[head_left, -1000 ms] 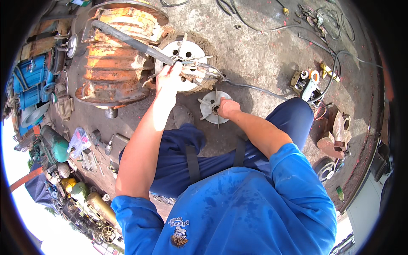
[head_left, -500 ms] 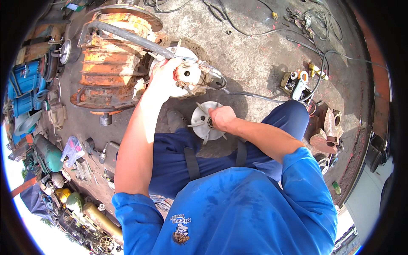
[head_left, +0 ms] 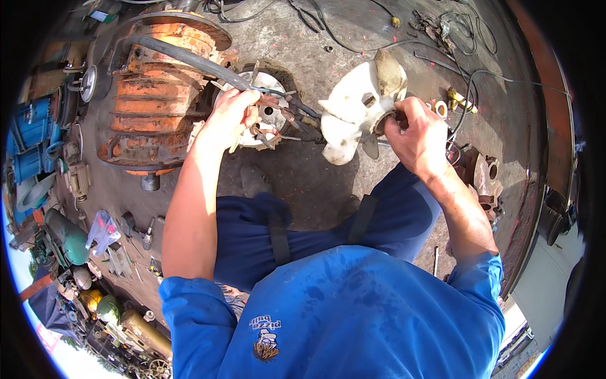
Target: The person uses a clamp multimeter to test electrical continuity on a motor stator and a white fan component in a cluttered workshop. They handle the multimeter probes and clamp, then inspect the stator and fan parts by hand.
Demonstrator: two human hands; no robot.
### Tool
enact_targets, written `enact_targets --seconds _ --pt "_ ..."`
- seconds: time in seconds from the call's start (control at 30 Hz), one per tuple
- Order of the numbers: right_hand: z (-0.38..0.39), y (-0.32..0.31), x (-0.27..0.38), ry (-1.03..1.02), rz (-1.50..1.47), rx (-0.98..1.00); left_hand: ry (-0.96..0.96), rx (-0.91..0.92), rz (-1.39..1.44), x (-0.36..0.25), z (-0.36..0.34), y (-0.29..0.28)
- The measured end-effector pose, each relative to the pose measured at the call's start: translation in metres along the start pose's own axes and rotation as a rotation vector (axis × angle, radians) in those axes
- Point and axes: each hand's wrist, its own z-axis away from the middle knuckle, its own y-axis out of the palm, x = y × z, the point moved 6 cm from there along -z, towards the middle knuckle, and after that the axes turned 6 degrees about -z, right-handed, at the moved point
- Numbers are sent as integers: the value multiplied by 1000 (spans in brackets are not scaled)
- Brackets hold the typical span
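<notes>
while hands [head_left: 235, 114] [head_left: 413, 136] work, a clear plastic bag [head_left: 102, 228] lies left.

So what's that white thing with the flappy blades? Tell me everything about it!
It is a white plastic-looking fan wheel with broad blades spreading from a hub in the middle. The blades look dirty and scuffed, one tinted brownish at the top. It is tilted and looks lifted off the grey concrete floor, held at its hub side by the right hand. Just left of it are dark metal tool arms that the left hand grips beside a rusty orange ribbed motor body.
</notes>
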Motion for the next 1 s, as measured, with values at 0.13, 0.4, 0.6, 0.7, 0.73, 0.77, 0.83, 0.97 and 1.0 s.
enact_targets --seconds 0.13,0.4,0.6,0.7,0.73,0.77,0.83,0.97,1.0 --pt "-47 5 21 -92 184 -5 -29 52 -23 -6 12 2" --pt "-72 56 43 -287 288 134 -61 246 29 -2 18 -3" --pt "-62 64 46 -391 311 175 117 -6 -286 -9 24 -15" --pt "-38 72 51 -486 401 287 -39 -13 -67 -23 30 8" --pt "-33 76 54 -456 410 334 -37 -28 -32 -25 31 11" --pt "-31 81 58 -427 418 382 -29 -23 -28 -26 30 13" --pt "-39 80 65 -411 393 340 -13 -19 -23 -28 28 13" --pt "-52 82 69 -382 351 289 -32 -101 -66 -32 29 22" --pt "-50 86 69 -389 350 288 -27 -130 -61 -29 26 19"
